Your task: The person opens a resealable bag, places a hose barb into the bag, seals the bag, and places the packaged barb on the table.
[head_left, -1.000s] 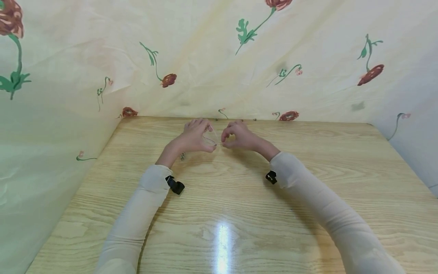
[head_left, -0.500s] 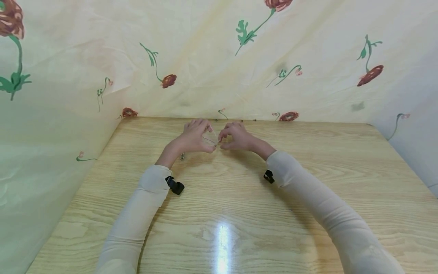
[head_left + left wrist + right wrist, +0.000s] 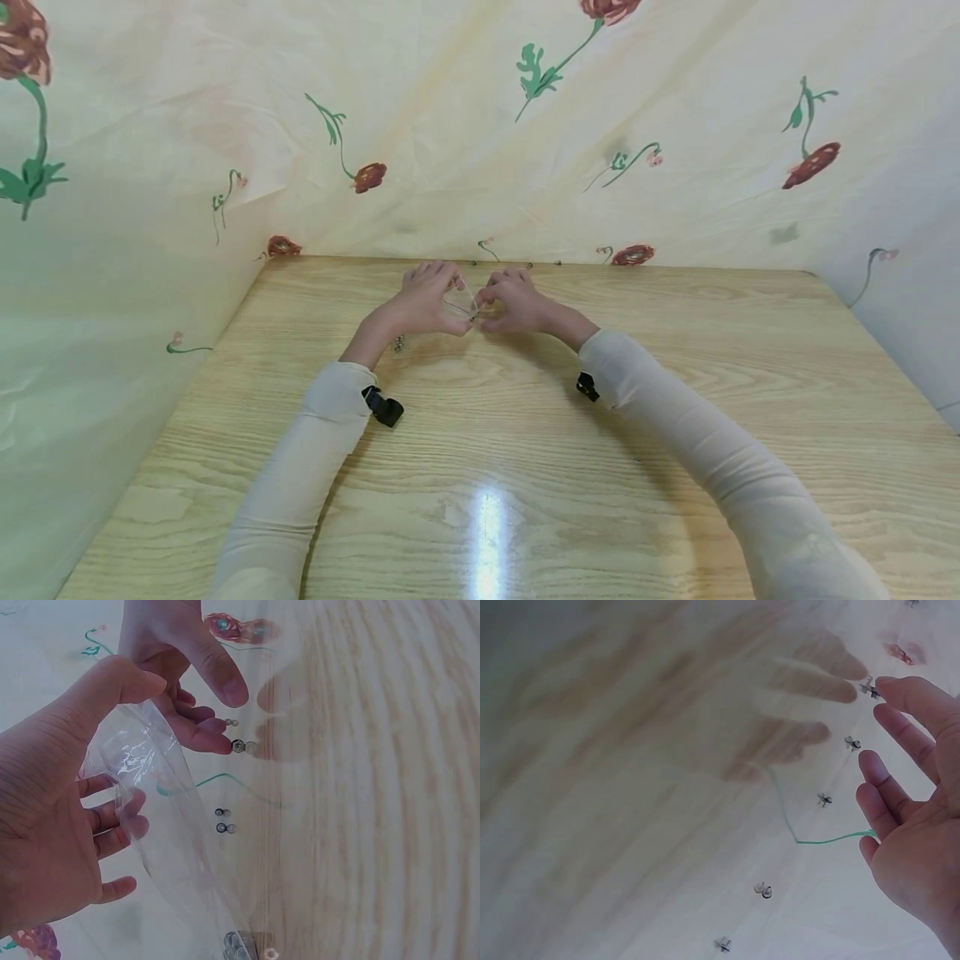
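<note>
My left hand holds a clear plastic bag, its thumb and fingers spread at the mouth. Several small metal nuts lie bunched at the bag's lower end. Close on the right, my right hand has its fingertips at the bag's edge in the head view. In the left wrist view its thumb and forefinger stand apart, with a metal nut beside the forefinger tip; I cannot tell whether they touch. More nuts show past the fingers in the right wrist view.
Loose nuts lie along the back edge of the wood-grain table, against a flowered cloth. The table's glossy top mirrors hands and nuts. Black straps hang at both cuffs.
My right hand has moved left towards my left hand, bringing its fingertips to the bag's edge. The left hand stays in place with the bag.
</note>
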`<state>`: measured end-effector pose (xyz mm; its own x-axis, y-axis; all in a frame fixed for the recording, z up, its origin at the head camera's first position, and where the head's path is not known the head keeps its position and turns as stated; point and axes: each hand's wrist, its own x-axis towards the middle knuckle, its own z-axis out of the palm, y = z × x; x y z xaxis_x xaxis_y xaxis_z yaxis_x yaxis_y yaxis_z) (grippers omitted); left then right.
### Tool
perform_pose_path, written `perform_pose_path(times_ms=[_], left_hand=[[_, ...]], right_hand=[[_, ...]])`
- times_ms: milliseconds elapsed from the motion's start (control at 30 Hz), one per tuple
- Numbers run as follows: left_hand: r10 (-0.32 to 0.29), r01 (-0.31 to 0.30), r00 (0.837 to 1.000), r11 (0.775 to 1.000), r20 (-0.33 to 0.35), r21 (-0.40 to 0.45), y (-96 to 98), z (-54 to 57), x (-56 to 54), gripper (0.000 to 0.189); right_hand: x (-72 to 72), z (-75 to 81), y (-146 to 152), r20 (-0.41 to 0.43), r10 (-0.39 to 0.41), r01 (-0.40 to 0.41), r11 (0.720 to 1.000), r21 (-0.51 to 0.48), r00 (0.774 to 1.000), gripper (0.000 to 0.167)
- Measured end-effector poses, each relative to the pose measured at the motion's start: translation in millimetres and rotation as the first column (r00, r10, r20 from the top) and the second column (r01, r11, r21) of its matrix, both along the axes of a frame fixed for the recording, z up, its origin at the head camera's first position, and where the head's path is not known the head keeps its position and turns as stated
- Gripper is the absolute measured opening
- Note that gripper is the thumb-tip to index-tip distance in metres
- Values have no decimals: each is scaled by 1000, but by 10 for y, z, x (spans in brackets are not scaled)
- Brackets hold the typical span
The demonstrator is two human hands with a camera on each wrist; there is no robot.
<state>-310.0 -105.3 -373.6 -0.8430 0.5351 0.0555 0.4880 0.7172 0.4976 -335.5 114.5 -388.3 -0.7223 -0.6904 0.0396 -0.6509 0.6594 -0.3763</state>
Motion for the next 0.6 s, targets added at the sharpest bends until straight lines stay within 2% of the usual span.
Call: perform_pose_path(times_ms=[333,600], left_hand=[[0,0,1000,1000,15,9,-10,1,6,59],[-2,2,1000,1000,20,8,-11,7,11,59]], right_hand=[[16,-16,-15,-7,37,-37,999,9,999,30],[23,-37,-29,-53,56,-56,998,7,997,23]])
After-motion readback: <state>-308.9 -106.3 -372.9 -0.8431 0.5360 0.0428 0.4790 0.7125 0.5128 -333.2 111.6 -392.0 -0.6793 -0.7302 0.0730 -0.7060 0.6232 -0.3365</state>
